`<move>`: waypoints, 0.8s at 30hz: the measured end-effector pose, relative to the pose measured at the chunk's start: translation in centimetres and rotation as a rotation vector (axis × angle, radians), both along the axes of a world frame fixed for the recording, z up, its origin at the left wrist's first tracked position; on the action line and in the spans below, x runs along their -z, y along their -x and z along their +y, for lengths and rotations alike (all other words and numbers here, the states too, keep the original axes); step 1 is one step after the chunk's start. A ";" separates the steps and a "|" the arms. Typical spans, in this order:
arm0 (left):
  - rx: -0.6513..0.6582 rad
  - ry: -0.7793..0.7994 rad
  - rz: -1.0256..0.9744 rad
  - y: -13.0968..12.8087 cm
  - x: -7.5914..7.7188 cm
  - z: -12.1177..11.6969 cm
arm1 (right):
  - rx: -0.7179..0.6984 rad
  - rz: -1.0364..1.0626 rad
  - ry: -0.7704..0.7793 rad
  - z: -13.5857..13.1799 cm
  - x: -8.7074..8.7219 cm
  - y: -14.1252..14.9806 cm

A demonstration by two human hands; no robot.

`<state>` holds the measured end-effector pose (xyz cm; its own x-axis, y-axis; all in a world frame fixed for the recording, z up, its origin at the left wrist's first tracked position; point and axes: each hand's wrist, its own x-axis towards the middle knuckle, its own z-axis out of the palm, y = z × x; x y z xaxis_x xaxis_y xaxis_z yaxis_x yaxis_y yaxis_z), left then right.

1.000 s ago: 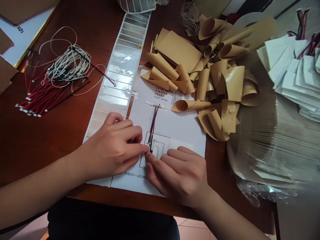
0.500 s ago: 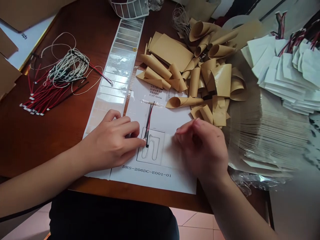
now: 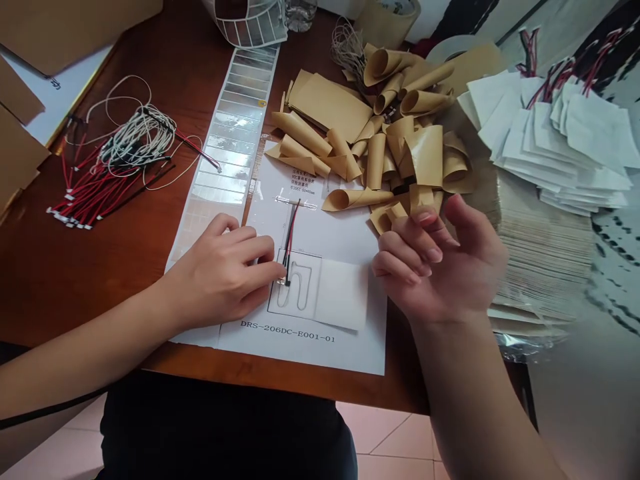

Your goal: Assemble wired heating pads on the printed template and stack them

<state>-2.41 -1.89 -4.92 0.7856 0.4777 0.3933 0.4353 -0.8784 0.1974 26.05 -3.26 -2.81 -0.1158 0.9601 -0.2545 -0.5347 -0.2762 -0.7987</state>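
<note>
My left hand [image 3: 233, 270] rests on the paper, fingers bent, with the index fingertip and thumb closed at the lower end of thin black and red wires [image 3: 290, 237]. A small black piece [image 3: 288, 284] at the wire end lies beside that fingertip. Beneath is a white pad [image 3: 306, 308] with a looped wire line in it, and a blank white flap [image 3: 343, 293] extends to its right. The printed sheet [image 3: 300, 353] lies under everything. My right hand [image 3: 445, 260] is raised right of the sheet, palm turned up, fingers loosely curled and thumb apart, nothing visible in it.
Curled brown paper pieces [image 3: 377, 160] lie behind the sheet. Farther right are stacked white pads with wires [image 3: 560, 147] above a tall stack of sheets [image 3: 545, 233]. A label strip [image 3: 220, 153] and tangled wires [image 3: 135, 147] lie left. The table edge [image 3: 280, 380] is close.
My right hand has moved right, off the white flap, and turned palm up with its fingers loosened. My left hand stays at the wires. The view has shifted slightly.
</note>
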 end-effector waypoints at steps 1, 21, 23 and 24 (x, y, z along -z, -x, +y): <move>-0.003 -0.034 0.020 -0.1 0.0 0.0 | 0.000 0.005 -0.004 0.1 0.0 -0.3; 0.025 0.025 0.013 0.9 -0.6 0.2 | 0.062 -0.292 -0.152 -0.4 0.2 0.9; 0.031 0.008 0.012 0.9 -0.6 0.3 | 0.061 -0.285 -0.169 -0.4 0.3 0.7; 0.034 0.000 0.013 0.9 -0.5 0.3 | 0.056 -0.289 -0.178 -0.3 0.3 0.6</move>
<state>-3.33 -1.58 -4.37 0.8062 0.4506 0.3833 0.4078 -0.8927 0.1917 25.43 -3.61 -3.11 -0.0096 0.9952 -0.0972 -0.2892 -0.0958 -0.9525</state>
